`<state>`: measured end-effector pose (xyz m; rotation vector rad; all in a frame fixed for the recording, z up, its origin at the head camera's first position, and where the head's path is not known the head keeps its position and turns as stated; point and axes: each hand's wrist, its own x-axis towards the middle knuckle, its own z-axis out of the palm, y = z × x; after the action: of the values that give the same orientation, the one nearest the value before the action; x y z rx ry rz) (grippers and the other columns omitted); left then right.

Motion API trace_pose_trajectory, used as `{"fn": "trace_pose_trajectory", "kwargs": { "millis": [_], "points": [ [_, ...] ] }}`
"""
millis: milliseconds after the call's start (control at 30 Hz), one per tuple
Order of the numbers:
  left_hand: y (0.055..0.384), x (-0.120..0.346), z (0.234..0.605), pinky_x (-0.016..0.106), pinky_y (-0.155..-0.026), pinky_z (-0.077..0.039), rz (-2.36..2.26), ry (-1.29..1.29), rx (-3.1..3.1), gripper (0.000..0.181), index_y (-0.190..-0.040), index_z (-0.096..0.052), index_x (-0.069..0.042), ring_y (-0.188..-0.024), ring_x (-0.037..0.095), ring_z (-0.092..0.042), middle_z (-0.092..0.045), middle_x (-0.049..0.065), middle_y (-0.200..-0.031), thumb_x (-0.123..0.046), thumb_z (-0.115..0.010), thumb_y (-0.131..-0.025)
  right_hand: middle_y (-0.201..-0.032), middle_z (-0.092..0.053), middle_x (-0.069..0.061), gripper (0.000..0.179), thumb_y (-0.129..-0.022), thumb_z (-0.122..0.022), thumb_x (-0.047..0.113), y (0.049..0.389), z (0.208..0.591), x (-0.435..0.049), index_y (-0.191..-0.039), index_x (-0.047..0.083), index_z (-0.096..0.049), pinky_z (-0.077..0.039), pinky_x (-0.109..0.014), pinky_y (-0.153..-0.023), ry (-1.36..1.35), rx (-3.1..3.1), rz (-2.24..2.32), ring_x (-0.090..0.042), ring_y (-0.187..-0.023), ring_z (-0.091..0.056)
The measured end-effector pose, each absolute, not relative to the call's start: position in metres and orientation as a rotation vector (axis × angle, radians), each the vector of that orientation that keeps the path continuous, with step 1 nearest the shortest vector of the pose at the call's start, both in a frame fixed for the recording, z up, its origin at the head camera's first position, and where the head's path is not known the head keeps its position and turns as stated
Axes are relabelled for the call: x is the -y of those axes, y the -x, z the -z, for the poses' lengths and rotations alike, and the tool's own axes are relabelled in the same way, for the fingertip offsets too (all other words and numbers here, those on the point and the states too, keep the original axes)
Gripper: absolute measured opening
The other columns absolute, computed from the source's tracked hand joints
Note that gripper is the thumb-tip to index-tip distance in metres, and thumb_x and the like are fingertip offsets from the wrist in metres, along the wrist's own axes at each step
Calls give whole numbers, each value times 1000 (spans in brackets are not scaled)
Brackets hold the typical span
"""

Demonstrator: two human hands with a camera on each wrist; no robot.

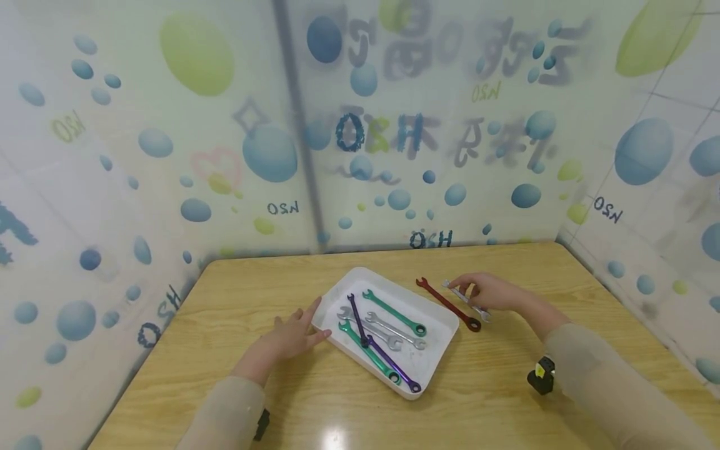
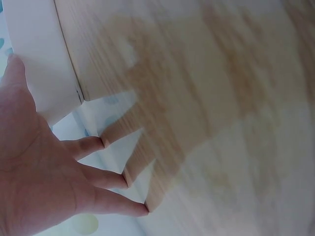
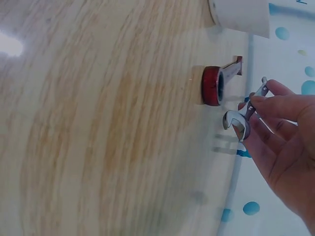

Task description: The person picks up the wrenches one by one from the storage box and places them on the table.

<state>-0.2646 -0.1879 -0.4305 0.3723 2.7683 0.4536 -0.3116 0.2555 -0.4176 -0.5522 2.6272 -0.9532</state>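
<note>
My right hand (image 1: 485, 291) pinches a small silver wrench (image 1: 468, 300) between thumb and fingers; its open jaw end (image 3: 238, 124) points toward the right wrist camera. Beside it on the table lies a red ratchet wrench (image 1: 448, 304). My left hand (image 1: 291, 335) is spread at the left side of a white tray (image 1: 360, 275), thumb and index finger at the rim and the other fingertips (image 2: 142, 210) down on the tabletop. In the tray are two green wrenches (image 1: 394, 309), two silver wrenches (image 1: 396, 331), a dark purple wrench (image 1: 357, 319) and a brighter purple wrench (image 1: 396, 367).
The wood-grain table (image 1: 247, 281) has rounded back corners. Pale walls (image 1: 365, 206) with blue and green dots and lettering stand around its back and sides. A black device (image 1: 542, 375) is strapped at the right wrist.
</note>
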Motion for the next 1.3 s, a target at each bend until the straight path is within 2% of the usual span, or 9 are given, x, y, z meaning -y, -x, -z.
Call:
{"fn": "trace_pose_trajectory", "kwargs": {
  "millis": [400, 700, 933, 1167, 1300],
  "points": [
    [263, 186, 429, 74, -105, -6, -452, -363, -2778, 83, -158, -9, -14, -135, 59, -21, -28, 35, -149, -56, -48, -97, -107, -59, -13, 45, -88, -60, -10, 327, 433, -248, -130, 5, -60, -52, -32, -59, 483, -2658, 896, -20, -68, -57],
    [263, 186, 429, 72, -106, -5, -440, -372, -2780, 84, -158, -8, -14, -136, 55, -23, -30, 35, -148, -56, -48, -97, -101, -60, -9, 44, -87, -60, -9, 336, 435, -244, -130, 2, -60, -50, -31, -61, 491, -2672, 821, -20, -75, -55],
    [265, 187, 432, 75, -104, -7, -438, -340, -2782, 85, -158, -8, -18, -132, 65, -17, -27, 34, -150, -59, -48, -96, -100, -62, -10, 46, -86, -60, -10, 338, 433, -241, -130, -1, -59, -51, -32, -65, 454, -2679, 818, -21, -78, -55],
    [265, 187, 430, 74, -104, -7, -431, -359, -2788, 85, -158, -8, -17, -134, 61, -19, -28, 34, -150, -59, -48, -96, -104, -61, -14, 49, -85, -59, -9, 341, 433, -239, -133, 0, -56, -51, -31, -60, 383, -2683, 814, -20, -73, -56],
    [265, 187, 430, 74, -105, -7, -431, -369, -2791, 85, -158, -9, -16, -135, 59, -21, -30, 34, -149, -59, -48, -96, -104, -60, -14, 49, -85, -59, -8, 341, 433, -237, -133, 1, -57, -52, -31, -61, 349, -2693, 795, -22, -76, -56]
  ]
}}
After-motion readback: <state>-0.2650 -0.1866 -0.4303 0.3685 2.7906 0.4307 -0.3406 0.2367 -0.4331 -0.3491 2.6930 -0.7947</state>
